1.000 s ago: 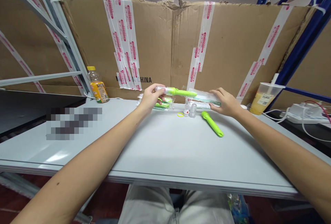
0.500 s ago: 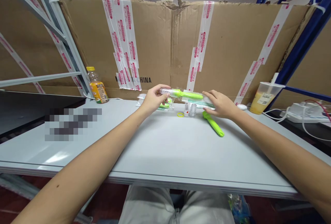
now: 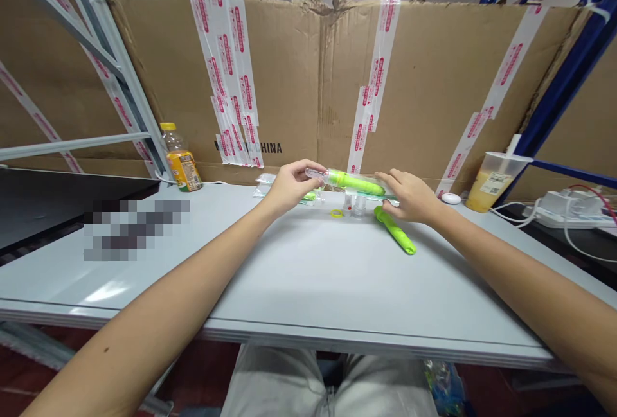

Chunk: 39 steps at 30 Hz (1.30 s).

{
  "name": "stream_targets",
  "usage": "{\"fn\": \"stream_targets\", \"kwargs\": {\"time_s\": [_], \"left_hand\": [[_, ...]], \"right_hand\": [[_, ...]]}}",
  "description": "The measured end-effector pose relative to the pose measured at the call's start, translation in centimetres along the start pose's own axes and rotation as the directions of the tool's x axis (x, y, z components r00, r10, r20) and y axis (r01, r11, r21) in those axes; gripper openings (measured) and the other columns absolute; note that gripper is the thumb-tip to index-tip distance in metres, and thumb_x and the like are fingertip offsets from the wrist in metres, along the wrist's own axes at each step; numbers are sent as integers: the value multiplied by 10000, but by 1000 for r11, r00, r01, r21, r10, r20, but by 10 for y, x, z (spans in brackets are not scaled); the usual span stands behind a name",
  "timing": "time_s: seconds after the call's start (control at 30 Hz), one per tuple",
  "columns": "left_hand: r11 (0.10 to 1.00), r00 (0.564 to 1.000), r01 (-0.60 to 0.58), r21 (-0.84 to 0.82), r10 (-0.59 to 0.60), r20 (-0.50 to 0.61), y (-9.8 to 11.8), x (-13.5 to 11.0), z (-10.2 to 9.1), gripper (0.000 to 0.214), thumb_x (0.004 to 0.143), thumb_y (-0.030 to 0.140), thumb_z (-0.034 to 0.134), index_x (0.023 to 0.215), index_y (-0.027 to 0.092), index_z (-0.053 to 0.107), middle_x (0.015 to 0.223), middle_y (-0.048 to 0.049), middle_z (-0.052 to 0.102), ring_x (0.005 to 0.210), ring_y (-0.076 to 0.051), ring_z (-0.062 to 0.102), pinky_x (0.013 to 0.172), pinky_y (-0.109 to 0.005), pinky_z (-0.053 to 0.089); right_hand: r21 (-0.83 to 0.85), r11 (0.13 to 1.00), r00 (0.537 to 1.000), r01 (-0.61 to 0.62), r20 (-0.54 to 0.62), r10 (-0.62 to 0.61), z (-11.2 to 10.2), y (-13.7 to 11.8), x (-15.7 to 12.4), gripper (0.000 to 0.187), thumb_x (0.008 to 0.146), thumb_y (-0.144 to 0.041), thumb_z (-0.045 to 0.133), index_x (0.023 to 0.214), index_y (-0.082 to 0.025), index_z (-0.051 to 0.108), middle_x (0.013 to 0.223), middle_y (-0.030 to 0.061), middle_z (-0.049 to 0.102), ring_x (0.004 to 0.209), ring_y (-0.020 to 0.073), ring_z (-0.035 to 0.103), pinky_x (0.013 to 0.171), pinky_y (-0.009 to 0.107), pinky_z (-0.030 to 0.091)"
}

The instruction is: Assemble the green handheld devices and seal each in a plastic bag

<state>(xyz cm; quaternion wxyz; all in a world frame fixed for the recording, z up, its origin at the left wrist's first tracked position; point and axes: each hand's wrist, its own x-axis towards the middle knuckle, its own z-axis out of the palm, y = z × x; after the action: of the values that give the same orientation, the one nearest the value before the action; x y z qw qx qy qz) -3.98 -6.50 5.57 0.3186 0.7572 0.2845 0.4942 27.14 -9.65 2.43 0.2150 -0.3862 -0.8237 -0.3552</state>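
Observation:
My left hand [image 3: 295,187] pinches the clear left end of a neon-green stick in a clear plastic sleeve [image 3: 359,183], held just above the table. At the sleeve's other end, my right hand [image 3: 409,196] has its thumb and fingers around the plastic. Beneath it lies an unwrapped neon-green handle [image 3: 398,232]. Small clear plastic caps [image 3: 359,205] stand under the held stick, with a yellow ring [image 3: 336,213] beside them. Behind my left hand are clear bags with green pieces [image 3: 310,196], partly hidden.
A juice bottle [image 3: 184,169] stands at the back left, near a grey metal frame. At the back right are a drink cup [image 3: 492,182], a white oval object [image 3: 451,199] and a power strip [image 3: 562,211]. Cardboard [image 3: 289,70] walls the table's [image 3: 308,288] far edge.
The sleeved green stick has shifted slightly right and down, tilting lower toward its right end. My left hand has moved a little right with it.

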Motion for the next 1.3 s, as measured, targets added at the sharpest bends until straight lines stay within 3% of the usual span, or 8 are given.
{"fn": "stream_targets", "kwargs": {"time_s": [0.1,0.2,0.37,0.5,0.87,1.3], "left_hand": [[999,1000,-8,33,8,9,-4,2,0,276,747,306,733,985,171,694,885,-46,712,764,-166,671,691,-299,530],[996,997,-73,52,74,-14,-7,3,0,348,740,267,733,1065,178,649,984,-49,703,843,-173,671,729,-300,531],[932,990,-137,335,141,11,-4,0,1,261,788,260,709,1040,192,691,997,-34,705,842,-158,617,795,-313,492],[878,976,-205,432,216,25,-4,-1,1,249,789,281,736,1028,216,710,1003,-29,660,834,-150,583,806,-313,482],[881,972,-235,410,217,91,-9,-7,14,265,781,298,757,1037,239,716,1047,-39,624,1030,-190,586,929,-349,466],[913,972,-208,351,155,175,-5,-5,12,231,846,253,639,1066,190,672,1110,-68,646,1016,-182,597,811,-305,494]], "right_hand": [[-6,1000,1000,-14,-1,14,0,0,-1,555,808,-309,548,1301,-59,511,940,127,588,776,254,545,676,344,433],[-11,1000,1000,-28,1,28,0,-2,-1,536,811,-309,543,1287,-64,515,940,126,583,760,248,536,654,337,421],[-19,999,999,-46,2,46,-1,-6,1,512,814,-308,534,1276,-88,516,927,118,576,729,240,520,632,330,404],[-20,999,999,-43,-8,42,-2,-8,2,516,831,-343,544,1277,-83,515,924,119,574,728,238,518,637,332,405],[2,1000,999,-23,-44,23,-4,-26,10,418,844,-319,551,1205,-109,553,914,119,593,764,241,529,645,333,408],[-24,998,995,-56,-88,54,-6,-25,9,331,859,-270,508,1144,-123,593,858,86,596,697,207,514,573,301,349]]}}
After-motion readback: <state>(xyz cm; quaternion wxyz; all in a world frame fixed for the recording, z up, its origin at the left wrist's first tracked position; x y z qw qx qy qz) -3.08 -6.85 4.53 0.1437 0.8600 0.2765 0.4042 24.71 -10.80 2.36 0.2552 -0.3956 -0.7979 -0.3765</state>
